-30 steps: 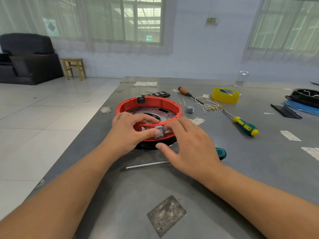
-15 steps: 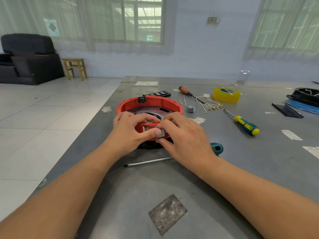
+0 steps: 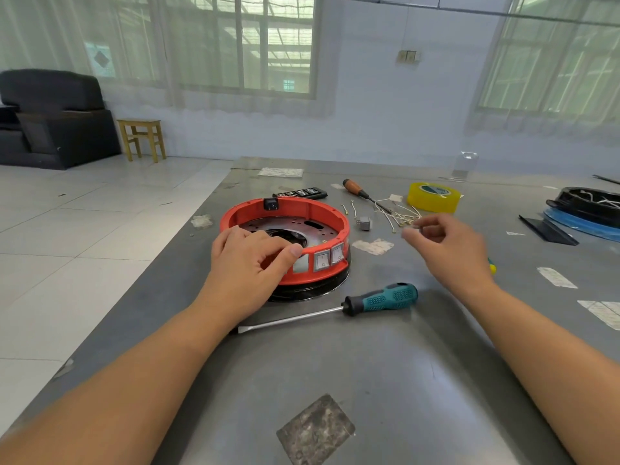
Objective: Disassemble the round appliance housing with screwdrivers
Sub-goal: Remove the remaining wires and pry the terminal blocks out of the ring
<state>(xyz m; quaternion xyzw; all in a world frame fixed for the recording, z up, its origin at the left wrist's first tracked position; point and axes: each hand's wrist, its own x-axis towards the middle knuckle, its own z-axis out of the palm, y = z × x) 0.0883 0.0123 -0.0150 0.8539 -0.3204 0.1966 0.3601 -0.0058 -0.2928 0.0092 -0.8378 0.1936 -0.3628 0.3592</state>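
Far left, off the table, a black armchair [image 3: 50, 119] and a small wooden stool [image 3: 142, 137] stand on the tiled floor. On the grey table [image 3: 385, 380], your left hand [image 3: 248, 266] grips the near-left rim of the round red housing [image 3: 285, 243], fingers curled over the edge, thumb pressed on the outer wall. The housing sits flat, left of centre, on a black base. Two grey rocker switches [image 3: 328, 258] sit side by side in its near-right wall, just right of your thumb, and a black socket [image 3: 271, 204] sits in the far wall. Just behind it lies a black remote [image 3: 300, 193].

Near you, the teal-handled flat screwdriver [image 3: 335, 308] lies on the table just in front of the housing, untouched, blade pointing left.

Farther right: an orange-handled screwdriver [image 3: 360, 193], a scatter of white wires [image 3: 396, 213], a small grey block [image 3: 364, 223], a yellow tape roll [image 3: 432, 196]. Your right hand [image 3: 449, 246] hovers in the air right of the housing, fingers loosely curled; blurred, so I cannot tell whether the fingertips pinch anything. At the far right edge rests a black and blue part [image 3: 590, 209].
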